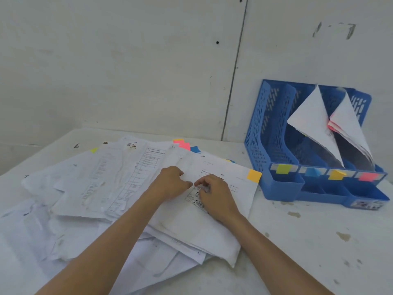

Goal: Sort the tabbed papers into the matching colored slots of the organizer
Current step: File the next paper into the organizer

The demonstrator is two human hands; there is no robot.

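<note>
The top sheet point(212, 226), a printed paper with an orange tab point(254, 176) at its far right corner, is laid on the right side of a loose pile of papers point(95, 188) on the bench point(308, 241). It is held near its middle by both hands. The left hand point(170, 182) and the right hand point(214, 194) are set knuckle to knuckle, and the fingers of each are curled narrow, with the tips drawn together to pinch the sheet where the two hands meet.

The pile is fanned out to the left and toward the near edge, and its sheets are creased and overlapped. At its far edge pink tabs point(181, 144) and a blue tab point(195, 149) are seen side by side, and a yellow-green tab point(93, 150) is seen further left.

A blue organizer point(261, 128) is stood at the right of the bench, just beside the orange-tabbed corner and against the wall point(127, 60). Four labels are fixed along its front: green point(282, 168), blue point(312, 171), orange point(336, 174) and pink point(368, 176). Folded papers point(312, 118) are leaned in the two right-hand slots, and pink tabs are visible on the rightmost bundle point(348, 124).
</note>
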